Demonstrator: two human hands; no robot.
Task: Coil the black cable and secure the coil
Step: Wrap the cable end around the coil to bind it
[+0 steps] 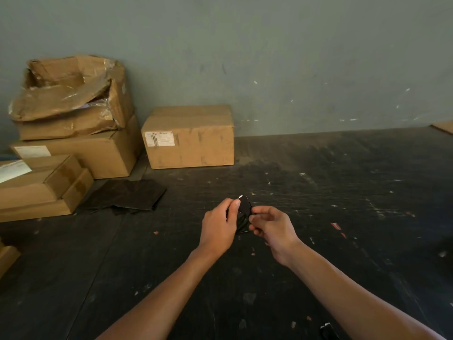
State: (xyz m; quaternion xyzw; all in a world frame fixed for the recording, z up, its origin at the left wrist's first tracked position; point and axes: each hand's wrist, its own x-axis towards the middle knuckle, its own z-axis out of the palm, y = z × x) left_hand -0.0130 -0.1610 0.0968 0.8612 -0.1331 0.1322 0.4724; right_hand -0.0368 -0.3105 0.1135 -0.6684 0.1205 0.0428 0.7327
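Note:
The black cable (243, 223) is bunched into a small coil and held between both hands above the dark floor. My left hand (219, 225) grips its left side, thumb pressed on top beside a black strap-like piece (244, 205) with a small white tip. My right hand (270, 227) pinches the coil's right side with curled fingers. Most of the coil is hidden behind my fingers, and it blends into the dark floor.
A sealed cardboard box (188, 137) stands against the grey wall. A stack of torn and closed boxes (71, 123) fills the left side. Folded black plastic sheets (125, 196) lie on the floor near them. A small black object (328, 331) shows at the bottom edge.

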